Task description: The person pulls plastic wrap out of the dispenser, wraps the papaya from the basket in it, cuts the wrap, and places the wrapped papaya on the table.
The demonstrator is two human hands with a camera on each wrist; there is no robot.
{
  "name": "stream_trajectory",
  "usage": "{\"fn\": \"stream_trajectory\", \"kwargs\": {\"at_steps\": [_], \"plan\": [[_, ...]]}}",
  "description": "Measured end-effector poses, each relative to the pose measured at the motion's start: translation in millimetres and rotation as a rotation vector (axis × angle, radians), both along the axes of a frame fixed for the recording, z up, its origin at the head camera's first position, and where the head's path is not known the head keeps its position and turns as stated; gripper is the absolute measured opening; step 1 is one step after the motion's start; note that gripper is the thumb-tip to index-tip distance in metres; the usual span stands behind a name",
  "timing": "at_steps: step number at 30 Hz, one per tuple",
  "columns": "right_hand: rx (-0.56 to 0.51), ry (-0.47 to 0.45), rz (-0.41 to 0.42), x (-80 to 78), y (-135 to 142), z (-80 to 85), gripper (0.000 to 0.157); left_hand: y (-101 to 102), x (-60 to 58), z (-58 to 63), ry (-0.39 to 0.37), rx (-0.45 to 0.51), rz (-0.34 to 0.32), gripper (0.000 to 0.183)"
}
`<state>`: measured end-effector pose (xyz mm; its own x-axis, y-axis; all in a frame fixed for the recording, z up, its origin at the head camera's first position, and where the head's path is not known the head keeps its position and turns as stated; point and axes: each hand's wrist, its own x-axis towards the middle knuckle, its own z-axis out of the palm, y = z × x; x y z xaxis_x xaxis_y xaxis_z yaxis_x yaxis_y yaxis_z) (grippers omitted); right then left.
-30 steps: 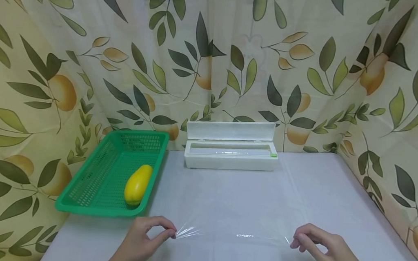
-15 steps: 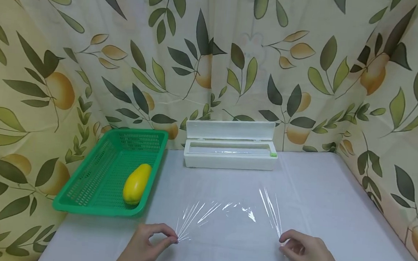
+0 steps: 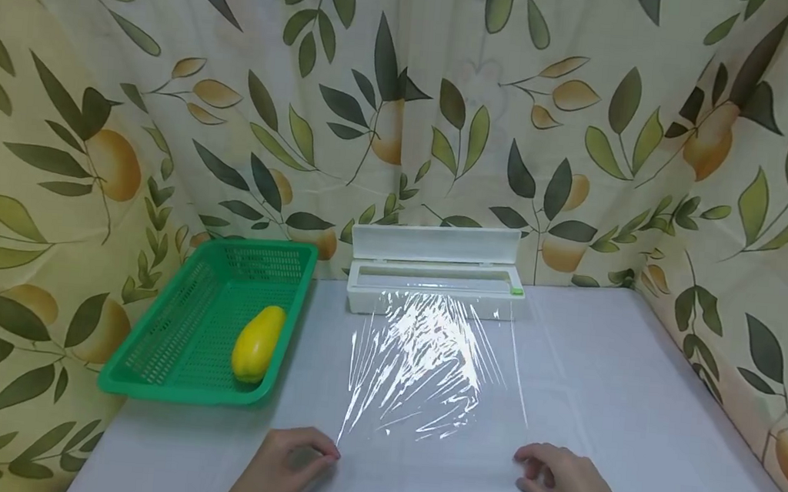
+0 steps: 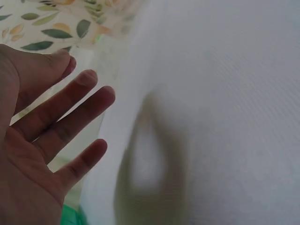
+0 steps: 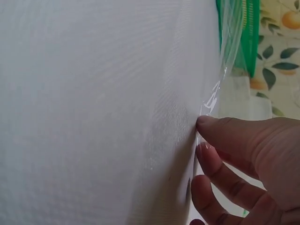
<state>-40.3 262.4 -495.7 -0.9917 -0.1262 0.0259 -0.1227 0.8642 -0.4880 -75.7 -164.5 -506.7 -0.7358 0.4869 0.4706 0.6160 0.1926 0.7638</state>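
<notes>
A clear sheet of plastic wrap (image 3: 427,357) stretches over the white table, its far part overlapping the front of a white wrap dispenser box (image 3: 434,305) whose lid stands raised. My left hand (image 3: 286,465) pinches the sheet's near left corner between thumb and index finger; in the left wrist view the other fingers of the left hand (image 4: 56,117) spread loosely. My right hand (image 3: 566,483) pinches the near right corner. In the right wrist view, thumb and index finger of the right hand (image 5: 248,159) meet at the film's edge, the other fingers bent.
Left of the sheet stands a green plastic basket (image 3: 181,391) with a yellow, papaya-like fruit (image 3: 257,343) inside. A leaf-and-fruit patterned curtain (image 3: 445,126) encloses the white table (image 3: 633,388) at the back and sides.
My right hand has moved left and slightly down, my left hand slightly right. The film between them has gone from a low taut edge to a raised, wrinkled, shiny sheet reaching toward the box.
</notes>
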Motion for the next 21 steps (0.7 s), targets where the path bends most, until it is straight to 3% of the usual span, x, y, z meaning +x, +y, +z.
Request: {"fn": "stream_trajectory", "kwargs": {"at_steps": [7,14,21], "plan": [[0.09,0.03,-0.041,0.3,4.6,-1.4,0.03,0.2,3.4,-7.9,0.011,-0.066,0.001,0.017],[0.088,-0.019,-0.061,-1.3,13.4,-4.6,0.04,-2.2,3.8,-11.6,-0.154,-0.119,0.025,0.009],[0.103,-0.022,-0.051,-1.2,15.5,-6.1,0.04,-2.5,4.1,-14.4,-0.124,-0.163,0.121,0.009]]}}
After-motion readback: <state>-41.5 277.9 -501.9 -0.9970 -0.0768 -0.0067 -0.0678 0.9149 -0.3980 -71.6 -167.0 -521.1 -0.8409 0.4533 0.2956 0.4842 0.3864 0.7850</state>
